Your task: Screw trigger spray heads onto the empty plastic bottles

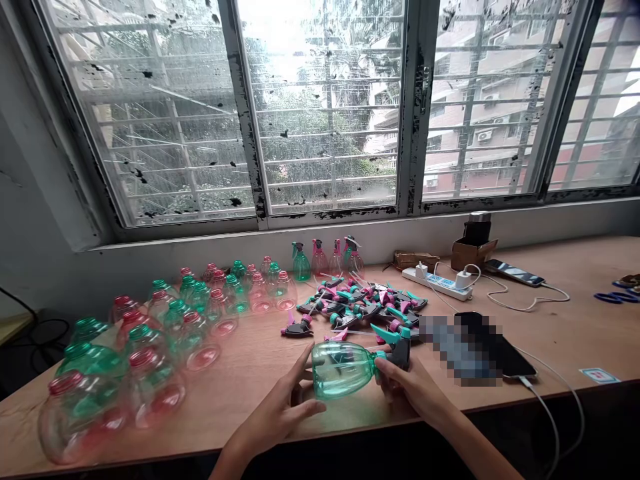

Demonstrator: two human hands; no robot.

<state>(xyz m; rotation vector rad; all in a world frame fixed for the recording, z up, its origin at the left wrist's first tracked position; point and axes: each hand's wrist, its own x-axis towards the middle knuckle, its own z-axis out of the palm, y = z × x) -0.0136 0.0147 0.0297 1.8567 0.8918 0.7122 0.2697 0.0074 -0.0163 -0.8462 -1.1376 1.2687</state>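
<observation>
At the near edge of the table, I see a green bottle held on its side between 2 hands. Left hand: fingers curled around the bottle's base, thumb on top. Right hand: fingers closed on the neck, where a teal spray head sits. Behind lies a pile of spray heads. Empty bottles crowd the left, and 4 fitted bottles stand upright by the wall.
</observation>
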